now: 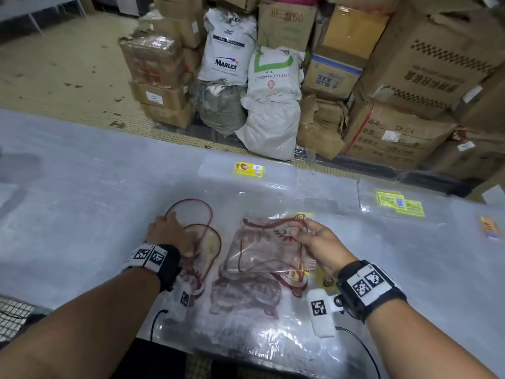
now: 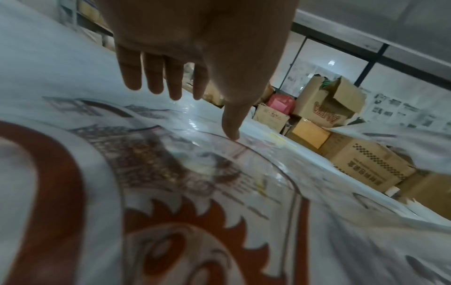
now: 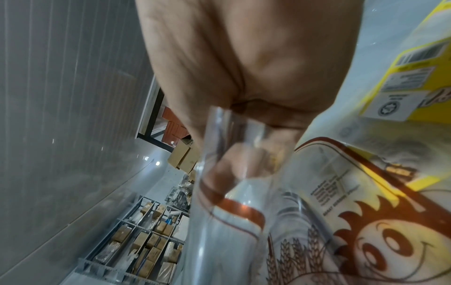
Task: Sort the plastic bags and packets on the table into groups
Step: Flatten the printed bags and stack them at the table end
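Clear plastic bags printed in red-brown lie in a loose pile (image 1: 246,294) at the table's near edge. My left hand (image 1: 170,231) lies flat on the left printed bag (image 1: 210,242). In the left wrist view its fingers (image 2: 171,81) are straight and the thumb tip touches the film (image 2: 151,169). My right hand (image 1: 306,233) pinches the top edge of one printed bag (image 1: 267,250), held lifted and tilted over the pile. In the right wrist view its curled fingers (image 3: 231,156) show through the clear film (image 3: 341,212).
Farther back on the grey table (image 1: 82,173) lie a clear bag with a yellow label (image 1: 248,169), bags with yellow-green labels (image 1: 399,202) at the right, and another packet (image 1: 492,228) at the right edge. Sacks and cardboard boxes (image 1: 273,77) stand on the floor beyond.
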The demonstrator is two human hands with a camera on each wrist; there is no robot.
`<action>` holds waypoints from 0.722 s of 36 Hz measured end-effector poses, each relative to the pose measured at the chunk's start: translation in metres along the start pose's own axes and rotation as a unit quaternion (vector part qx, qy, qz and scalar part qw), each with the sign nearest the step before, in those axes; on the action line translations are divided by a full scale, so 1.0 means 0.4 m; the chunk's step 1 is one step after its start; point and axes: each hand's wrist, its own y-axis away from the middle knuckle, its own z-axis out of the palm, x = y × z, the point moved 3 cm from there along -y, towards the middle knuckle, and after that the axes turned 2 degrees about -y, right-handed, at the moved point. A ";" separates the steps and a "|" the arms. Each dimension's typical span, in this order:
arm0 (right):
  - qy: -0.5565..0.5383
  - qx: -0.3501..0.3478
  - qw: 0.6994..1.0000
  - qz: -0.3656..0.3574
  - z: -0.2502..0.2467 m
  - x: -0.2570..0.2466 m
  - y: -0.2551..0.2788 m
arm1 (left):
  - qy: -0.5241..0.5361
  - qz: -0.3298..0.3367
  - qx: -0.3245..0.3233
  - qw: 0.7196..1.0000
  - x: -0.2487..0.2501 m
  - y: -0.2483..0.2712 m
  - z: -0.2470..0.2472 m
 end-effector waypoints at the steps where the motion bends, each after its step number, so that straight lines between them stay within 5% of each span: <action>1: 0.008 0.005 1.000 0.002 -0.001 0.000 -0.001 | -0.001 -0.009 -0.013 1.000 -0.014 -0.008 0.008; 6: 0.012 0.013 1.000 0.019 -0.004 0.004 -0.007 | -0.002 -0.002 -0.020 1.000 -0.051 -0.032 0.026; 17: -0.030 0.001 0.999 0.021 -0.033 0.011 -0.001 | 0.171 0.036 0.020 0.984 -0.042 0.009 -0.051; 20: -0.037 0.002 0.999 0.015 -0.051 0.000 -0.006 | 0.261 0.078 0.021 0.962 -0.020 0.029 -0.097; 26: -0.058 0.004 0.998 0.009 -0.086 -0.029 -0.001 | 0.466 0.131 -0.017 0.875 0.058 0.080 -0.202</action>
